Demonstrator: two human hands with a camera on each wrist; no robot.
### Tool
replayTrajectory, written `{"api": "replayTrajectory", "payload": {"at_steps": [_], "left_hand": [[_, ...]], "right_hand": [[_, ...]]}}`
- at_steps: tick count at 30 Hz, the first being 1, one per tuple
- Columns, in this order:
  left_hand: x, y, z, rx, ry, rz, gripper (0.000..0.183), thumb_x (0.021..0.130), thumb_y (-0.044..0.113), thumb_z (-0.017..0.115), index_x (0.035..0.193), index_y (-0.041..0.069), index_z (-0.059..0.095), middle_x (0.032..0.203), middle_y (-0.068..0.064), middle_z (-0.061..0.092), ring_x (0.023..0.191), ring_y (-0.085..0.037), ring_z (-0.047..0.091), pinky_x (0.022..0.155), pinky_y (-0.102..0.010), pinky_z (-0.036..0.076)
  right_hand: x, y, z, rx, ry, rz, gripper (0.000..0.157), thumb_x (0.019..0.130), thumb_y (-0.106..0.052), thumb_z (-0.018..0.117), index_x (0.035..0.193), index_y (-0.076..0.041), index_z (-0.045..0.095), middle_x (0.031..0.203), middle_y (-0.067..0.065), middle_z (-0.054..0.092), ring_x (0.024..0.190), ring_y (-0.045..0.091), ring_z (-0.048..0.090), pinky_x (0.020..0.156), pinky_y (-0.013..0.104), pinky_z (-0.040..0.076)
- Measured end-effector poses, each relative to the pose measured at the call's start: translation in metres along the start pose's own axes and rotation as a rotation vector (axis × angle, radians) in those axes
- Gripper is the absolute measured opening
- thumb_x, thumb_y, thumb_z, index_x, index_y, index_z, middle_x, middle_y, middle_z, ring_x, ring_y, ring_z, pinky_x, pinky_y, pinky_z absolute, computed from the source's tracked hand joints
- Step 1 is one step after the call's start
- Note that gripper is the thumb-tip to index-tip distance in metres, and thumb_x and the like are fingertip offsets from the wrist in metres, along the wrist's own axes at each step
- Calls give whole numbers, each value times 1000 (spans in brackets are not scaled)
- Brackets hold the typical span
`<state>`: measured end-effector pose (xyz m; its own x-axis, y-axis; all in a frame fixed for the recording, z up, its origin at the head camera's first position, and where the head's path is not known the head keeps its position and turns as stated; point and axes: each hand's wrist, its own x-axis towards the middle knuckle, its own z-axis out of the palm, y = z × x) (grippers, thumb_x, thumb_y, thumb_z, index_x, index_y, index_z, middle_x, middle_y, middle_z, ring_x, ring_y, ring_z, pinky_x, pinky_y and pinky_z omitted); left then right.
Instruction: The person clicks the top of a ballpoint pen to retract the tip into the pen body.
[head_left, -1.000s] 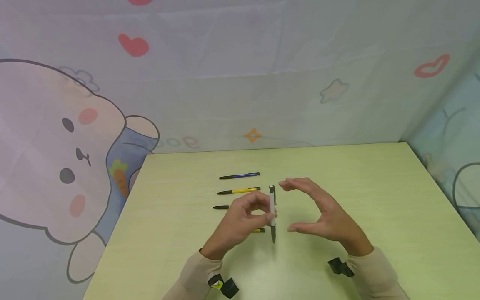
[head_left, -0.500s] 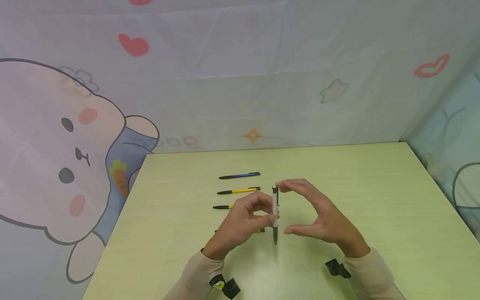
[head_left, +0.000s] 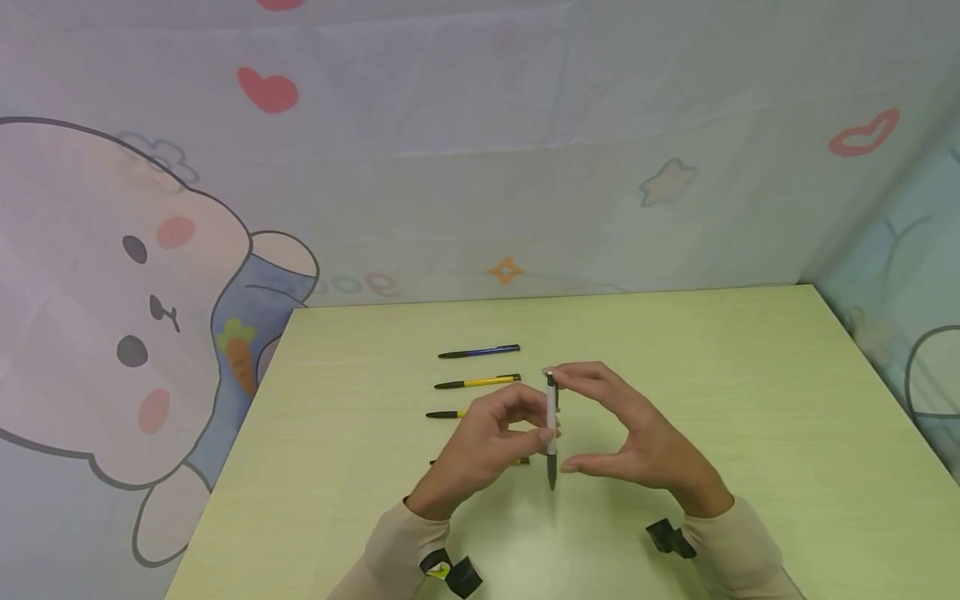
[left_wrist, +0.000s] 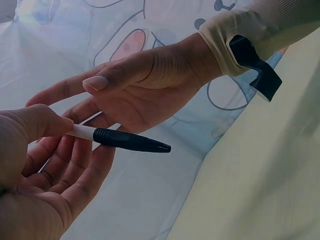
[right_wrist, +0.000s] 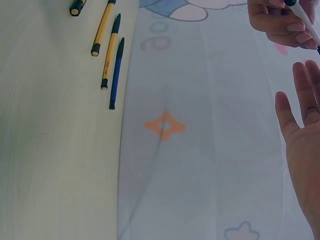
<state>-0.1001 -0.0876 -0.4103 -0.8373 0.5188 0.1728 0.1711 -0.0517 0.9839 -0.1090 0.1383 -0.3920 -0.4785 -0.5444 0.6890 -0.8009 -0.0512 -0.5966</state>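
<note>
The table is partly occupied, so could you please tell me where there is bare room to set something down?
The table is bare from the right hand to its right edge, from its left edge to the four pens, and behind the blue pen. It is crowded around the left hand, holding the white pen.

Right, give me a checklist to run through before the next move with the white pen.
1. White pen pinched in the left hand: ok.
2. Right hand open beside the pen: ok.
3. Right hand touching the pen's top end: cannot tell; they overlap in the head view.
4. Right thumb closed on the pen: not ok, it stands apart.
5. Blue pen lying on the table, apart from either hand: ok.
</note>
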Motion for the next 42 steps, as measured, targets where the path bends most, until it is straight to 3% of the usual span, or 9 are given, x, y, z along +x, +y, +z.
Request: {"api": "replayTrajectory", "payload": {"at_steps": [11, 18, 29, 37, 42], "left_hand": [[-1, 1, 1, 2, 0, 29, 20, 95, 5, 69, 114, 0, 63, 105, -9, 65, 100, -23, 68, 86, -36, 59], [-1, 1, 3, -32, -10, 79, 17, 95, 1, 67, 111, 1, 63, 103, -17, 63, 97, -23, 67, 82, -37, 60], [-1, 4, 3, -24, -10, 13, 19, 95, 8, 69, 114, 6, 65, 105, -7, 67, 101, -22, 67, 76, -31, 59], [-2, 6, 2, -43, -8, 35, 20, 96, 6, 68, 114, 0, 64, 106, -14, 66, 101, -22, 67, 74, -30, 57], [-2, 5, 3, -42, -2, 35, 19, 95, 6, 69, 114, 4, 66, 105, -12, 67, 100, -22, 67, 72, -31, 57]], "right_hand": [[1, 0, 3, -16, -5, 7, 91, 66, 6, 90, 144, 11, 43, 143, 20, 50, 133, 19, 48, 114, 25, 39], [2, 2, 6, -18, -16, 1, 96, 66, 3, 92, 146, 13, 39, 145, 20, 49, 135, 19, 47, 114, 26, 38], [2, 3, 8, -6, -25, 24, 107, 60, 4, 94, 148, 12, 34, 146, 19, 48, 131, 26, 50, 114, 26, 38], [1, 7, 8, 40, -30, 61, 107, 60, 4, 94, 149, 8, 36, 147, 19, 47, 131, 26, 51, 113, 28, 40], [2, 6, 9, 84, -34, 92, 106, 59, 6, 94, 148, 7, 35, 147, 20, 46, 130, 27, 51, 115, 29, 38]]}}
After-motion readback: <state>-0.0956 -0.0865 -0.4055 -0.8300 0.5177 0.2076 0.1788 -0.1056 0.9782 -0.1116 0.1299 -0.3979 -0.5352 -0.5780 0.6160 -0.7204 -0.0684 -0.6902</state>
